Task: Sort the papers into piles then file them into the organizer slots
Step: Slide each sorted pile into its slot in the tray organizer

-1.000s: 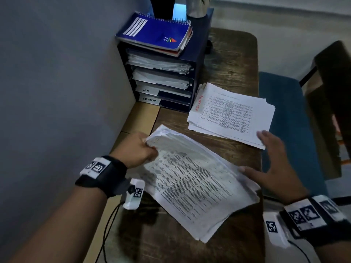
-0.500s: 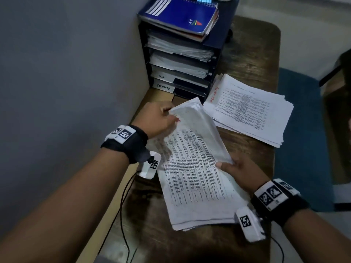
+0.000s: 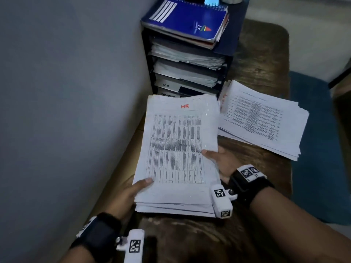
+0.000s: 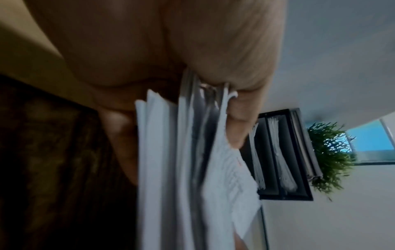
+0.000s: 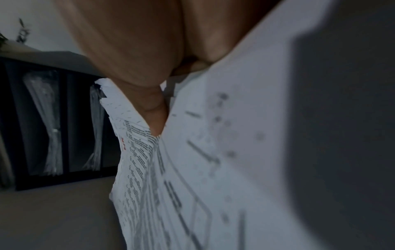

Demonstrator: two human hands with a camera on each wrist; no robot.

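A thick stack of papers (image 3: 178, 154), marked "HR" in red at its top, is held just above the bench (image 3: 190, 238) by both hands. The left hand (image 3: 125, 196) is curled round the near left corner, thumb on top. The right hand (image 3: 222, 164) is wrapped round the right edge, thumb on the page. The long side of the stack is pointed straight away from the fingers, toward the organizer (image 3: 224, 73), which is just past its far end. A slot tagged "H.R" can be seen there. A push forward is likely all that is needed. A second pile (image 3: 266, 118) is left on the bench to the right.
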